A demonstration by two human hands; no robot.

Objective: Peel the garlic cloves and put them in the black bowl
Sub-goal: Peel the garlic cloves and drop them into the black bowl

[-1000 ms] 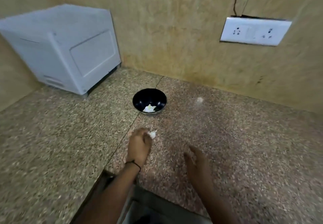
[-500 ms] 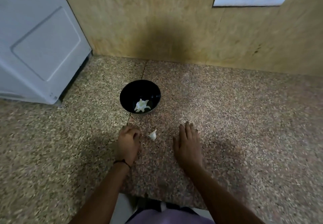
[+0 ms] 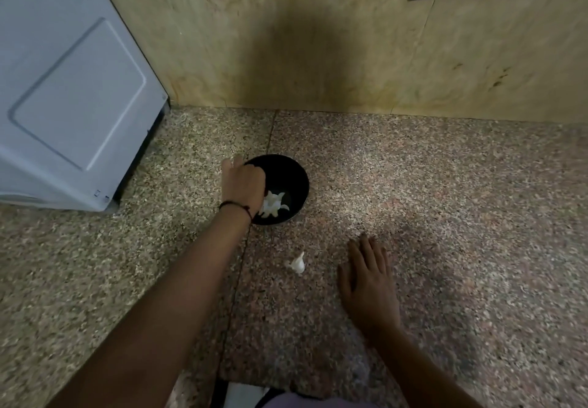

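Over the bowl's (image 3: pixel 303 181) left rim, left hand (image 3: pixel 243 185) curled; hold unclear.
Right hand (image 3: pixel 369 283) lay flat, fingers together, toward the counter's (image 3: pixel 461 216) front edge; clove (image 3: pixel 299 264) beside it, garlic bits (image 3: pixel 274 205) in bowl.

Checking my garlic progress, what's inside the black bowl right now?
White garlic pieces lie in the black bowl. The left hand reaches over its left side, hiding whatever lies beneath it or in its fingers.

1. A thin dark thread band (image 3: pixel 236 206), with a small reddish bit on it, circles the wrist of the left hand (image 3: pixel 243 185).
2. Both forearms (image 3: pixel 178 280) are bare.
3. A pale lilac garment (image 3: pixel 318 403) shows at the bottom edge.
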